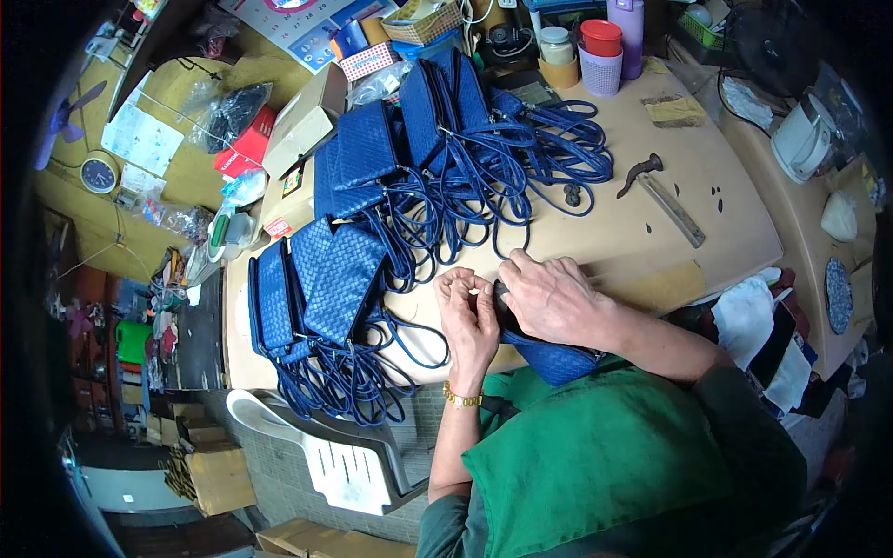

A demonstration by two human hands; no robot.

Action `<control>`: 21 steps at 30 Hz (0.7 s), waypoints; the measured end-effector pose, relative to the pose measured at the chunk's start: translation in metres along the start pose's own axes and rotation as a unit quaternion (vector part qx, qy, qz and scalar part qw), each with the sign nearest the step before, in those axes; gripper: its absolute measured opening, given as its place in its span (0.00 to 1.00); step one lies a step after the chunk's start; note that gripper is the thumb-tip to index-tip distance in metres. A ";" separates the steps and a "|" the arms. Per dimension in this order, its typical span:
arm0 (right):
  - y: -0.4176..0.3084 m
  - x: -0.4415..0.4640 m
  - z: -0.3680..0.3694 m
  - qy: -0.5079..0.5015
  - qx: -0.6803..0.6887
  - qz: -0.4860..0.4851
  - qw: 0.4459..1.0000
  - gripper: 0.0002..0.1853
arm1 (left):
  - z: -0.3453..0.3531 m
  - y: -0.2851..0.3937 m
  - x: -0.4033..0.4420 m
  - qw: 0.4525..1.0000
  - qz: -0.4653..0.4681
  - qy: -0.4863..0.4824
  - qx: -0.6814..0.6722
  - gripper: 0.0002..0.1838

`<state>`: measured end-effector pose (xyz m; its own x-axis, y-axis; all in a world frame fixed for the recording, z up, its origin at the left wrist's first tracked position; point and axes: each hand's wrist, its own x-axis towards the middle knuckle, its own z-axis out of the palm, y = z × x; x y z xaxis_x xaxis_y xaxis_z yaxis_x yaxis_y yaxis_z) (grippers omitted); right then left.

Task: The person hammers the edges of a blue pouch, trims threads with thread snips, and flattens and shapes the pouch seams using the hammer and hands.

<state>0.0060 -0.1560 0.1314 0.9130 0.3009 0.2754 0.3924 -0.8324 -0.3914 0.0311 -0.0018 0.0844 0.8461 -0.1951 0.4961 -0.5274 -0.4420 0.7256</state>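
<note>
Together, my left hand [470, 316] and right hand [558, 302] meet at one blue woven bag [556, 361]

I have the bag at the near edge of the counter [623, 265], just above the green apron [595, 456] that covers my front. My right grip is clenched over the bag's dark upper end, fingers curled down onto it, the back of the hand facing up. My left grip is just beside it, fingers bent and thumb near the fingertips; whether anything thin is pinched there, I cannot tell. A gold-coloured watch [462, 396] circles my left wrist.

More of these woven bags lie to the left and farther back: a near pair [339, 279] leaning together, then a farther group [358, 144] overlapping one another. Their blue straps [474, 186] spill in tangled loops over the counter, toward my hands.

Beyond my right hand, well apart from it, lies a hammer [674, 212], its wooden handle slanting toward me and its dark head pointing away. A small dark lump [572, 194] rests near the straps. At the far edge stand a lidded jar [556, 45], a red-lidded container [601, 39] and a purple bottle [628, 37]. A white kettle [805, 139] is off to the far right.
</note>
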 end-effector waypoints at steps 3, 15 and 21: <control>0.002 0.001 0.000 -0.001 0.003 -0.002 1.000 0.10 | 0.001 0.004 0.000 0.999 -0.008 0.004 0.031 0.02; 0.052 0.009 0.022 -0.060 0.298 0.031 0.952 0.16 | 0.010 -0.020 -0.010 0.975 -0.106 0.093 -0.171 0.07; 0.049 0.006 0.028 0.083 0.351 0.094 0.928 0.10 | -0.009 -0.046 -0.025 0.948 -0.114 0.226 -0.192 0.08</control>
<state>0.0338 -0.1816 0.0898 0.9659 0.0569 0.2526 0.2567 -0.3374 -0.9057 0.0336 0.0314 0.0433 0.8679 0.3003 0.3957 -0.3971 -0.0591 0.9159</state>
